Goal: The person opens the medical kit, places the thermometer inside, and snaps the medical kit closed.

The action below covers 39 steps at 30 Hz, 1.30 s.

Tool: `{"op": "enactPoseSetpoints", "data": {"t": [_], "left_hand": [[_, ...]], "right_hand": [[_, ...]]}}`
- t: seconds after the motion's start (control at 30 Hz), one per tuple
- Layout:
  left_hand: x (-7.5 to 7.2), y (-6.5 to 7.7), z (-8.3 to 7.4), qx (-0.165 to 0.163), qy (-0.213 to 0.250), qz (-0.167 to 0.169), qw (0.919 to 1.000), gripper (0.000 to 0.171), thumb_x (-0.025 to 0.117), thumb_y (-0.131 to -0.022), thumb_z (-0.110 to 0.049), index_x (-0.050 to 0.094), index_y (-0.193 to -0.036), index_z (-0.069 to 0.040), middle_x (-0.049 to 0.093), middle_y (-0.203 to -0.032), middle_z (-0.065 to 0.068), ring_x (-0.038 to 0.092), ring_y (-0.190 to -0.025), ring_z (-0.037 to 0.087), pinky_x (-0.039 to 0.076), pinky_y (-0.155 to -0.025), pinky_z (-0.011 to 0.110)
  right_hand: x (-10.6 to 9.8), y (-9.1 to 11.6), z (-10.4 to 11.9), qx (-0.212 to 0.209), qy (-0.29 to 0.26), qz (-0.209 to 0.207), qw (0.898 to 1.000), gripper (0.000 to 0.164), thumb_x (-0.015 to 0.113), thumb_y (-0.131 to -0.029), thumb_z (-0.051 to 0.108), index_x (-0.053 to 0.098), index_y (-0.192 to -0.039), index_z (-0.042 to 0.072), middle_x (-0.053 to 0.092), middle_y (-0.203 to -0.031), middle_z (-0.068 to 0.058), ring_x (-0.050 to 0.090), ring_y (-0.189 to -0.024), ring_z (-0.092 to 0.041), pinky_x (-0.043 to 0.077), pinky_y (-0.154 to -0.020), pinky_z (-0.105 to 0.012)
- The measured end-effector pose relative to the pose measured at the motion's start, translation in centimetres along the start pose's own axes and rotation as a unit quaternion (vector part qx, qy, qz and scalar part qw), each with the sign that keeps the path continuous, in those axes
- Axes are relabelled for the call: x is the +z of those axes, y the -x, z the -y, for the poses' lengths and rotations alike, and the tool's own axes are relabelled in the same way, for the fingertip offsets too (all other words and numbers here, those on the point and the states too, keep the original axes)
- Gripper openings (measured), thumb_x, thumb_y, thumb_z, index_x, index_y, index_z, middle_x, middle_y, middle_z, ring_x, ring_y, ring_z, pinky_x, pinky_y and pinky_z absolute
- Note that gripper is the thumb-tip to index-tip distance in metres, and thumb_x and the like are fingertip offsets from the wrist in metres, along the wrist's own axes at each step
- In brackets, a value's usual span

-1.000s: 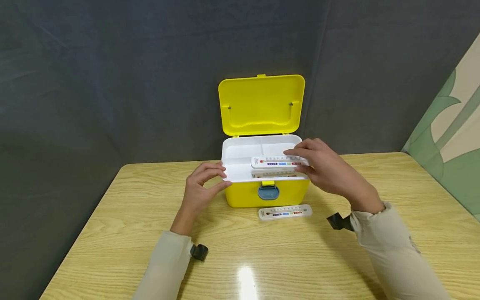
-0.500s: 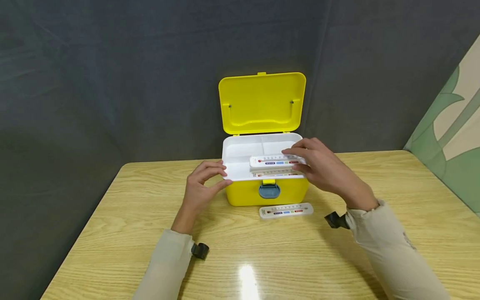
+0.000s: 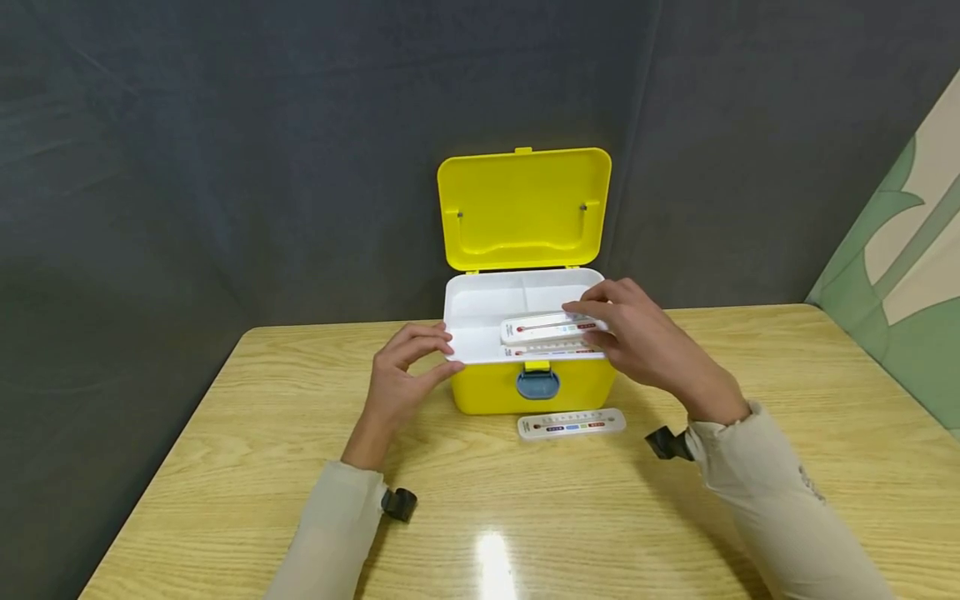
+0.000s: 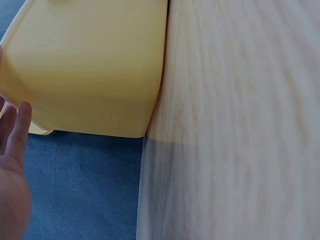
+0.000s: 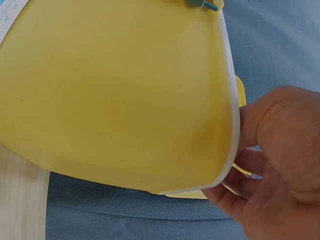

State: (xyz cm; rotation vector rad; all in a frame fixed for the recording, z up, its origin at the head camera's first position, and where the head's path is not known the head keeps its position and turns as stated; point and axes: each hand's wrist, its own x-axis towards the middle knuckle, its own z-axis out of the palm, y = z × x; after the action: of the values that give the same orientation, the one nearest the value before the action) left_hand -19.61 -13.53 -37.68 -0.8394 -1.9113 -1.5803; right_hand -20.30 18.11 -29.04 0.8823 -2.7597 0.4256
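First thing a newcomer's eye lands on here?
Likely the bright yellow box, roughly mid-frame on the wooden table, its yellow lid standing open against the dark cloth. Next, the white thermometer that the right hand pinches at its right end, over the front of the white tray. Then the similar loose thermometer, lying in front of the box.

Yellow box [image 3: 491, 387] has its lid [image 3: 525, 208] flipped open at 12 o'clock and a divided white tray [image 3: 472, 340], with the left hand [image 3: 405, 367] touching the rim around 8. Right hand's [image 3: 648, 346] pinching a glare-hit white thermometer [image 3: 536, 328] by its 3 o'clock end, just above another thermometer [image 3: 551, 349] lying inside around 5. A third thermometer [image 3: 572, 424] lies flat outside, near the front at 5.
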Motion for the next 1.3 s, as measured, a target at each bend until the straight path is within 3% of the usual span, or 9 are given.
{"op": "enactPoseSetpoints", "data": {"t": [0.37, 0.67, 1.13, 1.3], "left_hand": [[0.11, -0.08, -0.09, -0.004, 0.000, 0.003, 1.0000, 0.019, 0.082, -0.076, 0.003, 0.071, -0.091, 0.003, 0.064, -0.104, 0.020, 0.061, -0.118, 0.038, 0.057, -0.100, 0.031], [0.19, -0.09, -0.11, -0.002, -0.004, -0.001, 1.0000, 0.021, 0.082, -0.073, 0.009, 0.072, -0.090, 0.003, 0.064, -0.103, 0.019, 0.062, -0.118, 0.032, 0.057, -0.099, 0.029], [0.10, -0.09, -0.18, -0.007, -0.006, -0.002, 1.0000, 0.022, 0.081, -0.073, 0.011, 0.072, -0.091, 0.003, 0.064, -0.103, 0.020, 0.062, -0.117, 0.036, 0.056, -0.100, 0.028], [-0.03, -0.02, 0.01, -0.002, 0.000, -0.002, 1.0000, 0.020, 0.081, -0.074, 0.008, 0.072, -0.091, 0.004, 0.063, -0.103, 0.021, 0.063, -0.117, 0.032, 0.056, -0.100, 0.028]], "right_hand": [[-0.17, 0.01, 0.00, -0.003, -0.002, -0.007, 1.000, 0.038, 0.068, -0.092, 0.000, 0.067, -0.129, 0.009, 0.062, -0.122, -0.014, 0.049, -0.111, -0.032, 0.048, -0.094, -0.046], [-0.36, 0.09, -0.04, -0.001, 0.000, 0.002, 1.000, 0.038, 0.068, -0.090, -0.002, 0.068, -0.127, 0.008, 0.063, -0.123, -0.015, 0.050, -0.111, -0.033, 0.048, -0.094, -0.046], [-0.27, -0.13, -0.11, 0.019, -0.008, 0.015, 1.000, 0.044, 0.067, -0.091, 0.000, 0.062, -0.134, 0.008, 0.059, -0.129, -0.017, 0.049, -0.117, -0.035, 0.048, -0.100, -0.051], [-0.15, -0.27, -0.11, 0.022, -0.011, 0.010, 1.000, 0.044, 0.069, -0.091, 0.001, 0.063, -0.134, 0.008, 0.059, -0.129, -0.018, 0.050, -0.116, -0.035, 0.048, -0.100, -0.051]]}}
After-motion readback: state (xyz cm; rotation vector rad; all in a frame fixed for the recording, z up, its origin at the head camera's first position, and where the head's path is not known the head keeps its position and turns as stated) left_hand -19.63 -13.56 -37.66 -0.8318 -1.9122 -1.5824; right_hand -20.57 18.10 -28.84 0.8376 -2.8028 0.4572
